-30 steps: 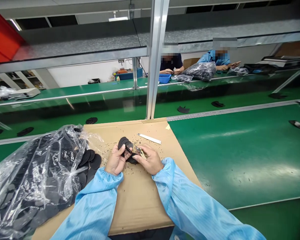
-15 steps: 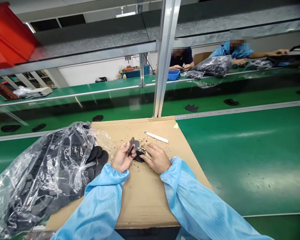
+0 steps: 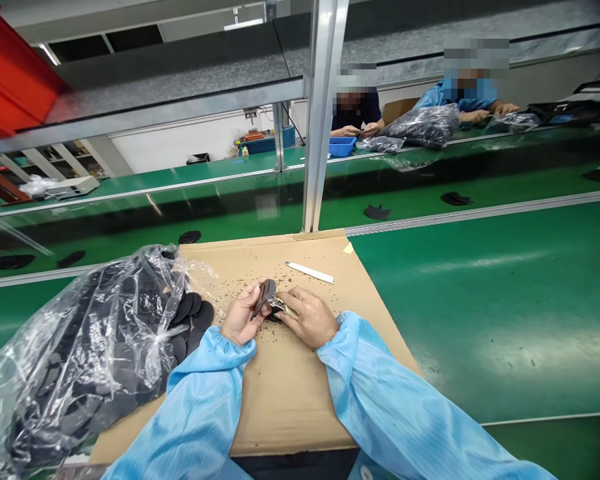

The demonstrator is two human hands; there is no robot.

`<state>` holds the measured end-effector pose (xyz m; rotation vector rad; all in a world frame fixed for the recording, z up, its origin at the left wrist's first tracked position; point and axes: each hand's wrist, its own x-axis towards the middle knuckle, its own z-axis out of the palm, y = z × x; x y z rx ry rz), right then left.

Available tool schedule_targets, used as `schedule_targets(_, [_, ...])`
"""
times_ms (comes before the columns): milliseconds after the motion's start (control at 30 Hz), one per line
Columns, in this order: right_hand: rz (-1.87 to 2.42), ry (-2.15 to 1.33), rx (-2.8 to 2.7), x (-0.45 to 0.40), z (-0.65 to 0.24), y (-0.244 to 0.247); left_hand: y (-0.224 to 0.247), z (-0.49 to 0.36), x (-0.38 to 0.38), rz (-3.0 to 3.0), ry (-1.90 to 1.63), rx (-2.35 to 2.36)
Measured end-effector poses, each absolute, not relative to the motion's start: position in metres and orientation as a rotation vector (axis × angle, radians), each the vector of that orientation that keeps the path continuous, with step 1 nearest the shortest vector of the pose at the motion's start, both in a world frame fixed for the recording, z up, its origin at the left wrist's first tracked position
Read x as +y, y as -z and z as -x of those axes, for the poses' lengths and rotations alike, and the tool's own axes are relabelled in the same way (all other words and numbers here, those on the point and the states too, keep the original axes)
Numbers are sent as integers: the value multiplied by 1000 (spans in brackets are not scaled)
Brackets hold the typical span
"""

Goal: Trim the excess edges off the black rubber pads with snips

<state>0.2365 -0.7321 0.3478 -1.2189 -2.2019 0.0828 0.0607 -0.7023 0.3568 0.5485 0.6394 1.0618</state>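
Observation:
My left hand [image 3: 241, 316] grips several dark oval pieces [image 3: 263, 298], held upright and slightly fanned above the cardboard sheet [image 3: 290, 400]. Closed around a small metal hand tool [image 3: 282, 306] is my right hand [image 3: 312, 317], and the tool's tip meets the right edge of those pieces. Another dark piece lies partly hidden under the tool. Tiny dark crumbs are scattered on the cardboard around both hands. Beyond them lies a white slim knife-like tool [image 3: 310, 272].
A clear plastic bag [image 3: 105, 353] of dark pieces fills the left, with loose ovals [image 3: 200, 315] at its mouth. A metal post [image 3: 321, 120] rises behind the cardboard. Across the green bench, two people sit near a blue bin [image 3: 342, 146] and plastic bags.
The pieces in my left hand have fanned out toward the right, and the tool's tip now meets them. The view has shifted slightly. One person across has drawn an outstretched arm back.

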Motion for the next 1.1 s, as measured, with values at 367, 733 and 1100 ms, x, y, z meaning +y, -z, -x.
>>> schedule_targets(367, [1256, -48, -2242, -735, -238, -350, -357, -62, -703, -594, -1074, 680])
schedule_targets(733, [1332, -55, -2278, -738, -234, -352, -366, -63, -709, -694, -1065, 784])
schedule_targets(1100, [1554, -14, -2443, -745, -232, -355, -369, -60, -710, -841, -973, 1020])
